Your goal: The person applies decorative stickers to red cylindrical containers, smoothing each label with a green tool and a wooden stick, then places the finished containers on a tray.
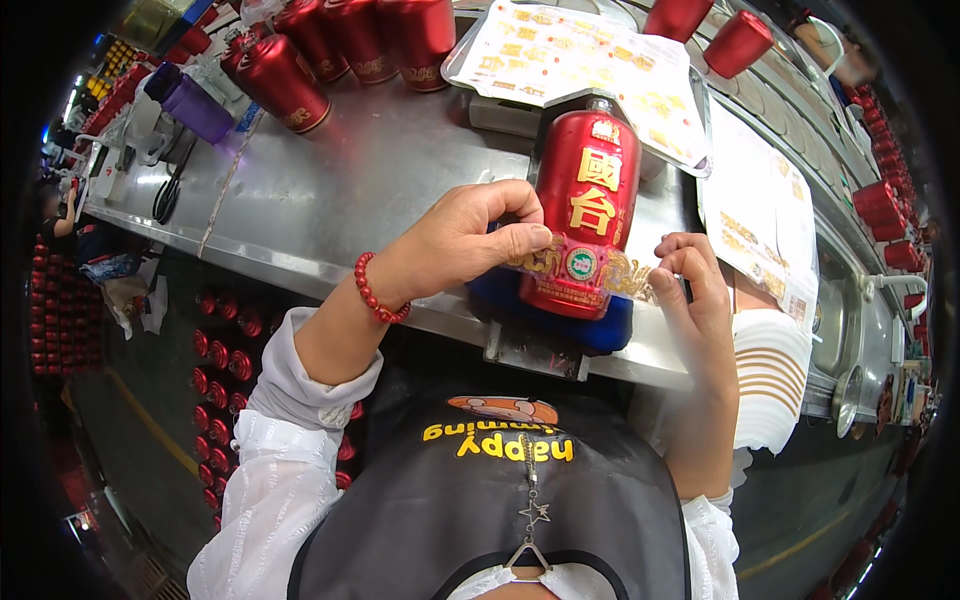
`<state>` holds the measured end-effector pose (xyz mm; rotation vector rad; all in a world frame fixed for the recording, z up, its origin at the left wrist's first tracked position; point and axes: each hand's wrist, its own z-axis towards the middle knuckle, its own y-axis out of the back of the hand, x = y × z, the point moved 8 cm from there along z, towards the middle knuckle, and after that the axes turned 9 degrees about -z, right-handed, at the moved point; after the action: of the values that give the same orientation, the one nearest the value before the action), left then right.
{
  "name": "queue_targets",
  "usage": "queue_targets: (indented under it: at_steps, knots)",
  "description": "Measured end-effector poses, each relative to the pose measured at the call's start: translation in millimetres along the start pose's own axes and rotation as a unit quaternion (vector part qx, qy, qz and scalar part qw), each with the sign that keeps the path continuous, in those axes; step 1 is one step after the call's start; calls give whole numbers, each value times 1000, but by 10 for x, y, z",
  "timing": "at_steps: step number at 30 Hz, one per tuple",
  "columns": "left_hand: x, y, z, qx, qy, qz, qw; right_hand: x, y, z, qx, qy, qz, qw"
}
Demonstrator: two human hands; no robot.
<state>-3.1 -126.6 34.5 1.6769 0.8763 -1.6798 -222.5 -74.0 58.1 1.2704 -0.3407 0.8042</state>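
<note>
A red metallic bottle point(590, 150) with raised gold characters leans back in a cradle, its neck pointing away from me. Beneath its lower end is a blue pad point(605, 335). Across the lower front of the bottle stretches a clear decal strip point(628, 272) with gold lettering. My left hand point(460, 235) pinches the strip's left end between thumb and forefinger, close against the bottle. At the other end, my right hand point(695, 285) has its thumb and forefinger closed on the strip, just right of the bottle. A small round green-and-white emblem point(581, 264) shows between the hands.
Gold decal sheets point(570, 50) lie behind the bottle, and another sheet point(760, 190) lies to the right. Several red bottles point(285, 85), a purple bottle point(195, 105) and scissors point(170, 195) are at the left on the metal table. A slatted conveyor point(800, 120) runs along the far right.
</note>
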Motion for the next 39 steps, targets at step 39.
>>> queue_targets:
  at_steps: [39]
  knots:
    - [221, -165, -13, -182, -177, 78, 964, 9, -419, 128, 12, -34, 65, 997]
